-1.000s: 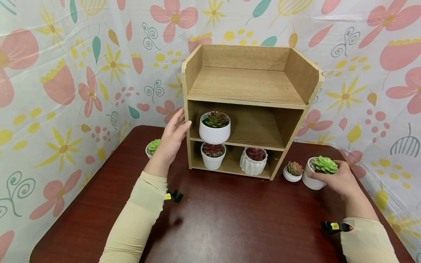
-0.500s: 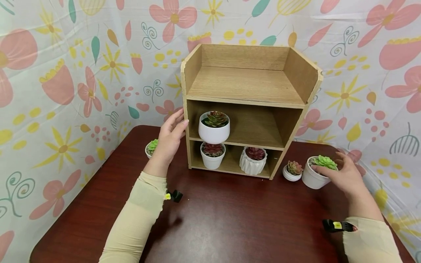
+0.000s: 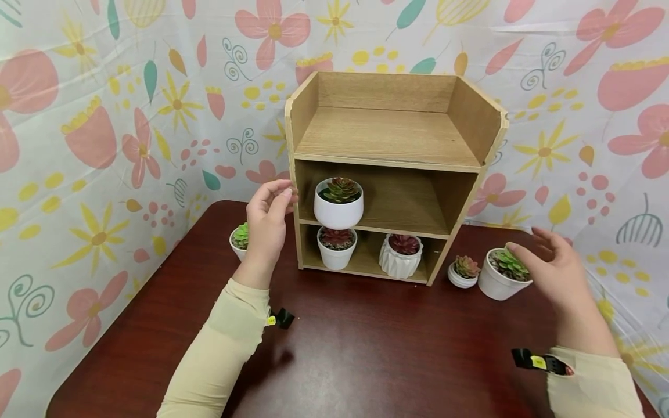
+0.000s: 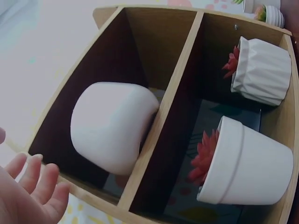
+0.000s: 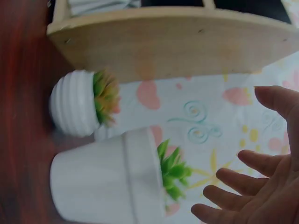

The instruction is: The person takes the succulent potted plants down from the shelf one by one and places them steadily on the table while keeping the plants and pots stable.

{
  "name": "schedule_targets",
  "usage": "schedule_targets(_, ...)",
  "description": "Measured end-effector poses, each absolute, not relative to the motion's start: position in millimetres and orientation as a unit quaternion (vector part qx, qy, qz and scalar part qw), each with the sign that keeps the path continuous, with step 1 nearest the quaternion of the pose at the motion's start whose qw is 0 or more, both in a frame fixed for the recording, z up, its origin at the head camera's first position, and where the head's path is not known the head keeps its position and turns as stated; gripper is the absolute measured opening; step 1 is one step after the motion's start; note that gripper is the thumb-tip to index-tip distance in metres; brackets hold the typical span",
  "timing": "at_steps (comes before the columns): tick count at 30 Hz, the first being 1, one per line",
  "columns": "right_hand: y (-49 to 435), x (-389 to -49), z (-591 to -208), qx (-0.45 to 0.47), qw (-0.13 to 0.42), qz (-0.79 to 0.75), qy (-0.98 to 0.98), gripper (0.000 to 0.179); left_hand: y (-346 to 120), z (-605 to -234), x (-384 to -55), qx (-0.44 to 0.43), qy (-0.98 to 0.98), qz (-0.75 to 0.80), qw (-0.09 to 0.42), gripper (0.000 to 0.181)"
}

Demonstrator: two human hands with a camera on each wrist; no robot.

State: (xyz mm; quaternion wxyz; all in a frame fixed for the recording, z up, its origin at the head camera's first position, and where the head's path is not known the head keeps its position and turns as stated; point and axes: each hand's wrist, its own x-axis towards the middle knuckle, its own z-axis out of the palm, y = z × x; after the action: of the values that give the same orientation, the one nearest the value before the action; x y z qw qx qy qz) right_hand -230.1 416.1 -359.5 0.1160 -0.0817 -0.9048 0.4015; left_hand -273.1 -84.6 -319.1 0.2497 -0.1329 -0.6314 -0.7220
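My left hand (image 3: 268, 223) is beside the left side of the wooden shelf (image 3: 389, 136), its fingers loosely bent and holding nothing. Whether its fingertips touch the panel I cannot tell. To the right, my right hand (image 3: 559, 273) hovers with spread fingers just over a white pot with a green succulent (image 3: 503, 281); in the right wrist view a gap shows between fingers and plant (image 5: 174, 172). Left of that pot stands a small ribbed pot with a reddish-green succulent (image 3: 463, 273). A round white bowl-shaped pot (image 3: 338, 210) sits on the middle shelf, at its left.
On the bottom shelf stand a white pot with a red succulent (image 3: 337, 255) and a white faceted pot (image 3: 401, 261). Another green succulent pot (image 3: 239, 239) is partly hidden behind my left hand. A floral cloth (image 3: 177, 104) hangs behind the dark table (image 3: 366, 348).
My right hand has let go of the green succulent's pot and drawn up and to the right. My left hand has eased slightly away from the shelf's side, its fingers bending more.
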Motion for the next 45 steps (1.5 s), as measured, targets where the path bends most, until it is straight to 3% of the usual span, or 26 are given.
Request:
schedule_targets(9, 388, -211, -335, -0.014, 0.208, 0.478, -0.853, 0.061, -77, -316, -262, -0.193, -0.702, -0.671, 0.137, 0.059)
schedule_targets(13, 377, -206, -324, 0.011, 0.245, 0.51, -0.824, 0.055, -71, -318, -264, -0.194, -0.705, -0.673, 0.115, 0.068)
schedule_targets(20, 353, -208, -312, 0.087, 0.258, 0.603, -0.75, 0.058, -56, -327, -270, -0.188, -0.713, -0.672, 0.072, 0.089)
schedule_targets(33, 313, -231, -305, 0.076, 0.252, 0.586, -0.766, 0.073, -40, -330, -290, -0.133, -0.736, -0.661, 0.063, 0.104)
schedule_targets(45, 284, -244, -300, 0.059, 0.228, 0.626, -0.743, 0.087, -31, -324, -312, -0.111, -0.764, -0.63, 0.089, 0.108)
